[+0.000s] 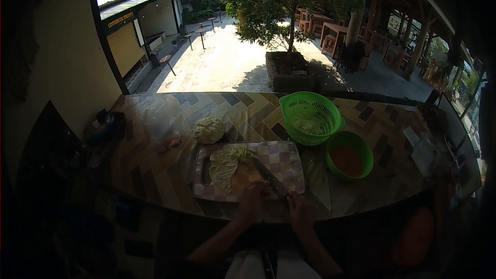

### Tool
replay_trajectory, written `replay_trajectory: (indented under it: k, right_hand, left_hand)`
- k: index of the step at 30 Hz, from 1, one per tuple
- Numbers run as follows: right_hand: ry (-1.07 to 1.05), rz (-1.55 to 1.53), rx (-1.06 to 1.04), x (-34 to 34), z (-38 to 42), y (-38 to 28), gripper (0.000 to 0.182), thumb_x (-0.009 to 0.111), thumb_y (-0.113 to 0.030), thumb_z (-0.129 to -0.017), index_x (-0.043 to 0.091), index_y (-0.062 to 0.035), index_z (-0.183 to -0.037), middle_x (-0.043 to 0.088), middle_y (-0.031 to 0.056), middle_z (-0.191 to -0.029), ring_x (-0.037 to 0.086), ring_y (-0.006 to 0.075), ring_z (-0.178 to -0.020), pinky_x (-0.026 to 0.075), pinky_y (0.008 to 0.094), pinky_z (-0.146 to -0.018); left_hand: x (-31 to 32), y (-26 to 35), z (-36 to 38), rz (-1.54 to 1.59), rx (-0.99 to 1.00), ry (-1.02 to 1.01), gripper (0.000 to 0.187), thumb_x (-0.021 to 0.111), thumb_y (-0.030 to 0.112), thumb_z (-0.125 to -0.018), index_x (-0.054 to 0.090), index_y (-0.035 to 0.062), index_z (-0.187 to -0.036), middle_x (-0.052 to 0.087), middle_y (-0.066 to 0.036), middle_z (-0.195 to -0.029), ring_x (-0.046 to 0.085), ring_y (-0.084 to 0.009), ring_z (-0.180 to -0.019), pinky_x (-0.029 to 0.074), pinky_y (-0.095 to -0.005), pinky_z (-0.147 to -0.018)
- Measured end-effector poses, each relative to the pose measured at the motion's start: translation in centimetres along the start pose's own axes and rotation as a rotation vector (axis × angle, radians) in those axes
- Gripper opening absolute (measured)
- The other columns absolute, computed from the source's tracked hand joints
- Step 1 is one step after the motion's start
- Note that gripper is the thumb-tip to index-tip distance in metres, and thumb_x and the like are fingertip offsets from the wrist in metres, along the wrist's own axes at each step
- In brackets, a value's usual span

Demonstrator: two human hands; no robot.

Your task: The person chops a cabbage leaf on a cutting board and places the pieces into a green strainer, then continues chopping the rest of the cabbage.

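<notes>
A knife [269,176] lies slantwise over the right part of a checkered cutting board [281,154], its tip pointing away to the left. My right hand [300,211] is closed round its handle end at the board's near edge. My left hand [252,199] is beside the blade, over the board's near edge. Its fingers look bunched together in the shade, and what they hold, if anything, cannot be made out. Cabbage leaves [225,169] and shredded cabbage [239,153] rest on the board. Just behind the board sits a partly cut cabbage head [208,130].
A green colander [310,101] with pale shreds stands behind the board's right corner. In front of it, a green bowl [368,161] holds something orange. Clear plastic [160,113] lies on the tiled counter [248,101] at the left. Beyond are a courtyard and a planter [292,82].
</notes>
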State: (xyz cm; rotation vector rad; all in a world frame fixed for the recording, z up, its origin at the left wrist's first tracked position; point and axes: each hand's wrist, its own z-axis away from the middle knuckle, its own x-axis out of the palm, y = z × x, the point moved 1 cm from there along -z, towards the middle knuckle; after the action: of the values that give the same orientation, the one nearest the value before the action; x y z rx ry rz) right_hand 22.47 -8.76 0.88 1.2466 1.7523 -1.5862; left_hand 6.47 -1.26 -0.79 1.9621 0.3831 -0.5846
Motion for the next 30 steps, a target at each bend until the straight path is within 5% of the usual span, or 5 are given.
replay_trajectory:
  k: [14,24,30]
  right_hand:
    - [-0.010,-0.312,0.092,-1.7,-1.7,0.0,0.020,0.061,-0.019,-0.092,0.061,-0.0049,-0.105,0.069,0.0165,-0.096,0.067,0.0353,-0.092,0.050,0.0412,-0.074]
    - [0.310,-0.415,-0.085,-7.7,-8.2,0.6,0.020,0.058,-0.018,-0.094,0.057,-0.0030,-0.107,0.066,0.0179,-0.090,0.066,0.0367,-0.085,0.048,0.0422,-0.070]
    - [0.329,-0.259,0.008,-12.0,-15.0,-0.1,0.019,0.057,-0.019,-0.095,0.057,-0.0042,-0.107,0.067,0.0203,-0.092,0.065,0.0397,-0.089,0.048,0.0450,-0.071]
  left_hand:
    - [0.5,1.3,-2.6,0.119,0.016,0.047,0.013,0.064,-0.001,-0.075,0.072,-0.0021,-0.085,0.070,-0.017,-0.084,0.068,-0.0299,-0.081,0.053,-0.0368,-0.075]
    - [0.8,8.6,-12.6,0.181,0.213,0.064,0.007,0.066,0.001,-0.082,0.072,-0.0021,-0.084,0.071,-0.016,-0.083,0.070,-0.0273,-0.079,0.054,-0.0342,-0.073]
    - [2.9,11.4,-21.1,0.264,0.344,0.207,0.010,0.065,0.005,-0.083,0.071,-0.0022,-0.086,0.068,-0.020,-0.079,0.069,-0.0318,-0.072,0.053,-0.0378,-0.065]
